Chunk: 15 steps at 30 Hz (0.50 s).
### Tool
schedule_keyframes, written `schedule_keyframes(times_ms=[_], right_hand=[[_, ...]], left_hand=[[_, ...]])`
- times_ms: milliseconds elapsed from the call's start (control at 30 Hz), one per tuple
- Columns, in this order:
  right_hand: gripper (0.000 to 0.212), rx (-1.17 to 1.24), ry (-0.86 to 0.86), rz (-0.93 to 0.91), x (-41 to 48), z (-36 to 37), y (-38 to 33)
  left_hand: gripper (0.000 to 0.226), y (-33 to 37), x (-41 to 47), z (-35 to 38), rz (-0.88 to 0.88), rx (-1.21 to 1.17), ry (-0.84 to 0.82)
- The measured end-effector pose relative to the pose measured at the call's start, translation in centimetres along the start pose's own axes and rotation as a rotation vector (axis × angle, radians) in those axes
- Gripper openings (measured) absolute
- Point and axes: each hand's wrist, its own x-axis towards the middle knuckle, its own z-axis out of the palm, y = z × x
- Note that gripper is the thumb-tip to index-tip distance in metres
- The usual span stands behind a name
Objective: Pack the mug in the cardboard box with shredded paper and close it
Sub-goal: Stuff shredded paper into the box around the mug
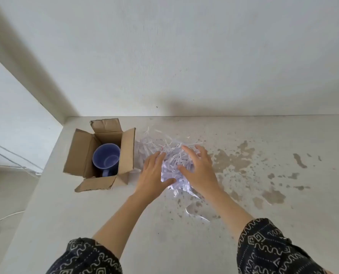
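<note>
mug in open cardboard box, done; l hand + r hand cupping shredded paper, fingers spread; fill + close pending.

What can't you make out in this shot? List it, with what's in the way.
1. Head view: the box floor is hidden by the mug and the walls of the cardboard box, so padding below is unseen.
2. Head view: most of the mug's handle is behind the near wall.
3. Head view: whether the left hand and right hand grip the shredded paper; the palms face down.
4. Head view: the white cord is cut off by the left edge.
</note>
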Motion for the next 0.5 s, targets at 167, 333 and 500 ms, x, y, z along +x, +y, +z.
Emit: schedule_keyframes(times_ms=[167, 333, 500], right_hand=[[0.061, -0.171, -0.228, 0.09, 2.9, 1.1, 0.7], [0.03, -0.122, -0.144, 0.054, 4.0, 0.4, 1.6], [0.026, 0.073, -0.065, 0.184, 4.1, -3.1, 2.4]], left_hand=[[0.088, -1.4, 1.4, 0.8, 0.004, -0.005, -0.034], [0.084, -2.5, 1.5, 1.9, -0.023, -0.043, -0.062], [0.084, -2.4, 1.5, 2.0, -0.087, -0.058, -0.104]])
